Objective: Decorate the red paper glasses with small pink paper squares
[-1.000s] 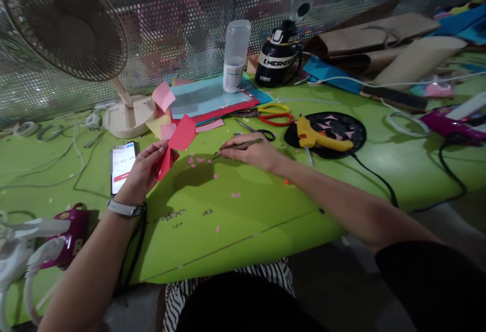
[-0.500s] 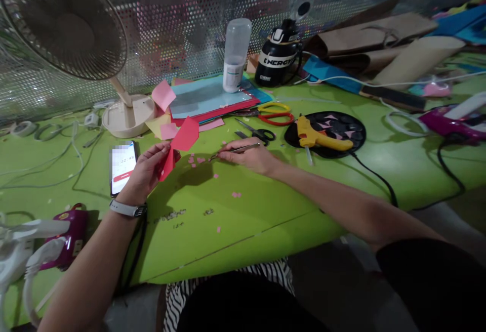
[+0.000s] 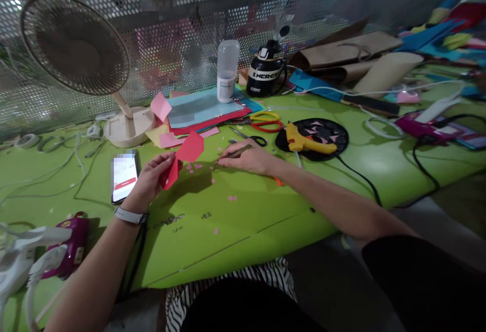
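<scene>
The left hand [image 3: 154, 172] pinches the red card [image 3: 191, 147] by its near left part, thumb and fingers closed on it, with the folded card held up over the green table [image 3: 266, 236]. The right hand [image 3: 250, 156] has its fingers closed round the tweezers [image 3: 243, 149], tips angled down just right of the card; whether they grip a scrap is too small to tell.

The likeliest trouble is with the pink bits [image 3: 195, 166], which lie loose below and right of the card. They are tiny and look light, so a sleeve-side brush of the right hand, or air from the fan [image 3: 76, 48] behind and left of the card if it runs, could scatter them. A bit pinched off-centre could slip from the tweezers.

The card is held at one end only, so a hard squeeze could crease it, and a push from the tweezers could make its free flap swing.

The scissors [image 3: 259, 140] lie right of the card, close behind the right hand; a backward move could knock them. Farther right of the card, the glue gun [image 3: 309, 143] could be dragged if its cord [image 3: 357, 177] snags an arm. Left of the card, the phone [image 3: 127, 172] could be nudged by the left wrist.
</scene>
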`<state>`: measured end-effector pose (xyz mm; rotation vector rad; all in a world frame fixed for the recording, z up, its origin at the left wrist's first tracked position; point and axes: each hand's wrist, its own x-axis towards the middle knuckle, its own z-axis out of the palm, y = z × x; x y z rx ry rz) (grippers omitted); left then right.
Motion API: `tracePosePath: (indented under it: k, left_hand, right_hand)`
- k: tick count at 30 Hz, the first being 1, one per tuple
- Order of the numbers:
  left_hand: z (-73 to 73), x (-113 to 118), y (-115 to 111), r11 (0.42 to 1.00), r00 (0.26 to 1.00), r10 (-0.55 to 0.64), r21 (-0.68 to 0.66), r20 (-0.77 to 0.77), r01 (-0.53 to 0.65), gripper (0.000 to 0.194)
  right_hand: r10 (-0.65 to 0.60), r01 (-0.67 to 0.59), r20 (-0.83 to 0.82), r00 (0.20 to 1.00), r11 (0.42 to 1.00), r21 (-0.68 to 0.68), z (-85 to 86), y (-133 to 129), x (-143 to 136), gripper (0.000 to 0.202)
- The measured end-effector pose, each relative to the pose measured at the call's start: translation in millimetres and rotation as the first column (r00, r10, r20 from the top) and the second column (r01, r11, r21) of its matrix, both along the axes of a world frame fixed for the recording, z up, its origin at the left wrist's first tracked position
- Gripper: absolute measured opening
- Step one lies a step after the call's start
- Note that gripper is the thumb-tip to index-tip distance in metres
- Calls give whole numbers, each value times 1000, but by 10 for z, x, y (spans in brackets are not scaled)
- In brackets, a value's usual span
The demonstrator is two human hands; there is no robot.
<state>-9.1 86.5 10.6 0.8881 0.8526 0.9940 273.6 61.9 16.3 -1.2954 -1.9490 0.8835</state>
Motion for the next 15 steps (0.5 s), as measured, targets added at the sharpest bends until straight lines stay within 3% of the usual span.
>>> tracePosePath:
  k: [5,9,11,15]
  left_hand:
    - [-42,-27,22,1000,1000,-9,-10,-1,9,21]
    - [-58,-49,53,1000,1000,-8,-8,-9,8,22]
    - [-49,-45,56,1000,1000,-5,-4,-9,5,21]
    - [-14,-16,37,1000,1000,-4,-3,-16,4,21]
  right_hand:
    - [-21,20,12,1000,999,42,59,31,87,33]
    - [115,-193,274,955,941,278,-127,52,157,31]
    - [168,-292,379,910,908,301,-236,29,218,25]
    - [143,-297,442,886,906,301,-317,-114,509,39]
